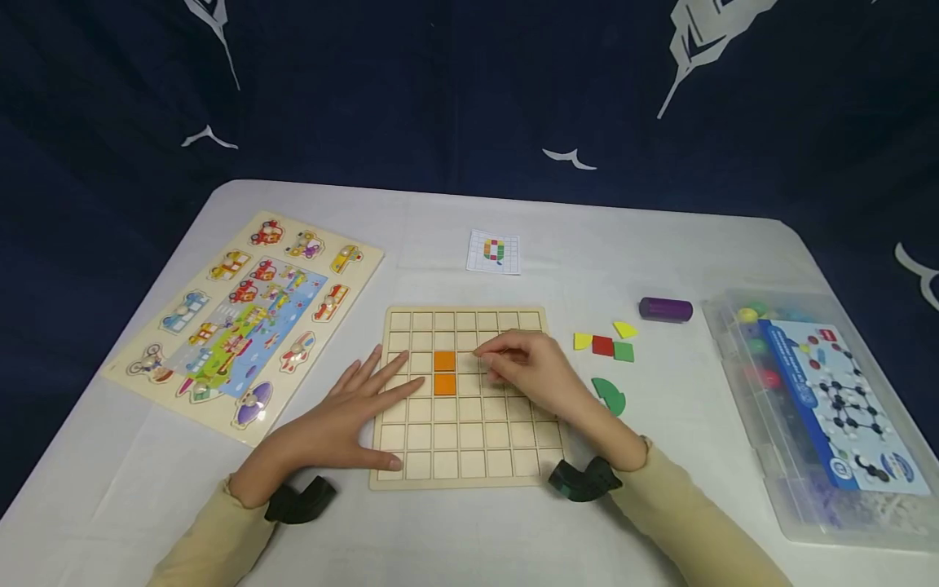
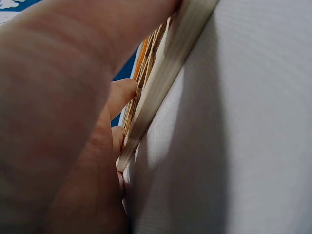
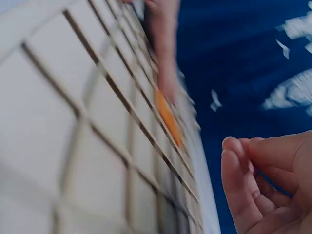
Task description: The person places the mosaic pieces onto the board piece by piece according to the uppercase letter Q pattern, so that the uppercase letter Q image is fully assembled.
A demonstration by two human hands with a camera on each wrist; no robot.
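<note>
A wooden grid board [image 1: 418, 481] lies on the table with two orange square tiles [image 1: 444, 372] set one above the other in its cells. My left hand [image 1: 345, 420] rests on the board's left side, fingers spread, its thumb on the near left part. In the left wrist view, that thumb [image 2: 73, 73] reaches the board's edge [image 2: 161, 83]. Over the cells right of the orange tiles is my right hand [image 1: 531, 371], thumb and forefinger tips together. The right wrist view shows those fingertips [image 3: 231, 148] with no piece visible between them; an orange tile [image 3: 168, 119] shows beyond.
Right of the board lie a red square [image 1: 602, 346], a green square [image 1: 623, 351], yellow pieces [image 1: 583, 341] and green rounded pieces [image 1: 609, 396]. A pattern card [image 1: 494, 252] lies behind. A picture puzzle [image 1: 249, 318] is left; a purple cylinder [image 1: 665, 310] and plastic case [image 1: 829, 416] are right.
</note>
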